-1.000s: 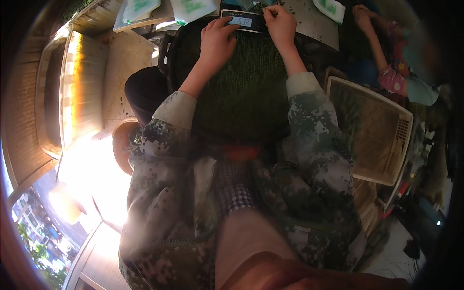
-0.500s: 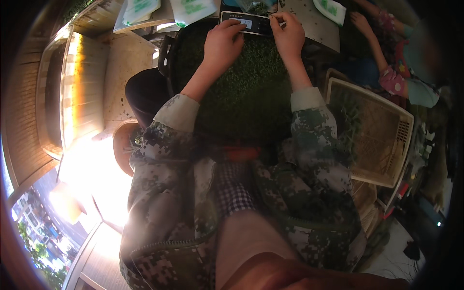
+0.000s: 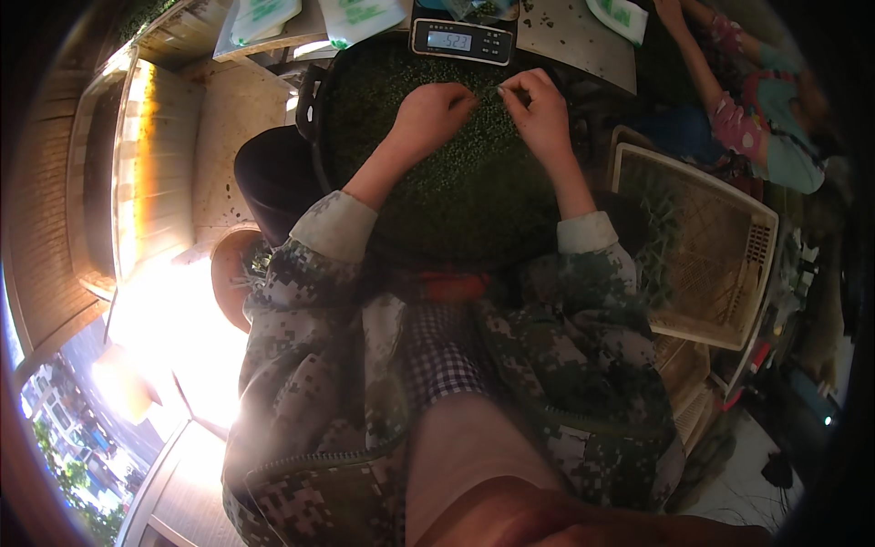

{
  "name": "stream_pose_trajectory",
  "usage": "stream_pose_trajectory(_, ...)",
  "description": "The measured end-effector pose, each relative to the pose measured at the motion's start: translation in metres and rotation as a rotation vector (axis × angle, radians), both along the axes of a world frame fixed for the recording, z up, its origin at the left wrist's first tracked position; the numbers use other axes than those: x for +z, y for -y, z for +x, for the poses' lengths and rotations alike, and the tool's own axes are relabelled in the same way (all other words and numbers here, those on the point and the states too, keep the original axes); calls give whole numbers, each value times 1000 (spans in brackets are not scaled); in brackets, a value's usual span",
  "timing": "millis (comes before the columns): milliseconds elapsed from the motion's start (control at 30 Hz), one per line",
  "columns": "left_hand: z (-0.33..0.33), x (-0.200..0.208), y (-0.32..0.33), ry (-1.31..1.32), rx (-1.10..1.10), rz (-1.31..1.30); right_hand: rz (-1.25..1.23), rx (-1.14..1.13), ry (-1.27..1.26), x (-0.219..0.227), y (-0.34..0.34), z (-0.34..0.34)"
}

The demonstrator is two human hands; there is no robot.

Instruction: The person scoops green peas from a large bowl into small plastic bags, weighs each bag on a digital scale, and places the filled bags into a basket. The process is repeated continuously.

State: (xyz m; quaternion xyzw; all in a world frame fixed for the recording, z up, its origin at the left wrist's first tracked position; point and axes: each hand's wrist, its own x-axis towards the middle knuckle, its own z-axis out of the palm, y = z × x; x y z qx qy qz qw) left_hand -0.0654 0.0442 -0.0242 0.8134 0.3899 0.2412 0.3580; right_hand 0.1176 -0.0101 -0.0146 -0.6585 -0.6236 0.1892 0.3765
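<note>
My left hand point(image 3: 436, 117) is held over a wide black basin point(image 3: 315, 109), its thumb and fingertips pressed together. Across from it, my right hand point(image 3: 541, 108) also pinches, thumb against forefinger. Anything between either hand's fingertips is too small to make out. Small green berry-like grains point(image 3: 437, 196) fill the basin beneath both hands. Just beyond the fingers stands a black digital scale point(image 3: 462, 42) with a lit display. On it rests a clear plastic bag point(image 3: 474, 9) with some green bits, cut off by the picture's upper edge.
White bags with green print point(image 3: 363, 18) lie on the table point(image 3: 583, 55) at the far side. A beige plastic crate point(image 3: 715, 255) with green sprigs stands at my right. Beyond it sits another person point(image 3: 770, 118). A brown bowl point(image 3: 233, 278) is at my left.
Both hands have drawn back from the scale and the bag toward me, now over the basin. The scale's display is uncovered. The other person's arm has shifted up.
</note>
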Motion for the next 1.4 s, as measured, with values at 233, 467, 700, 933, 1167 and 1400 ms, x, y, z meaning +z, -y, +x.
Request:
stream_pose_trajectory(233, -29, -8, 9, 50, 62, -227, 460, -152, 405, -16, -47, 28)
stream_pose_trajectory(467, -18, -35, 47, -31, -181, 135, 440, -185, 725, 14, -99, -2)
stream_pose_trajectory(700, -24, -10, 33, -88, -165, -229, 549, -185, 488, 29, -85, -4)
stream_pose_trajectory(933, -19, 56, -18, 184, 320, 497, 324, 259, 497, 114, -111, -6)
stream_pose_trajectory(1167, -2, -20, -22, 227, 11, -128, 252, 407, 392, 100, -51, -9)
stream_pose_trajectory(1400, 26, 12, 23, 428, -240, -244, -88, 469, 631, 71, 40, 11)
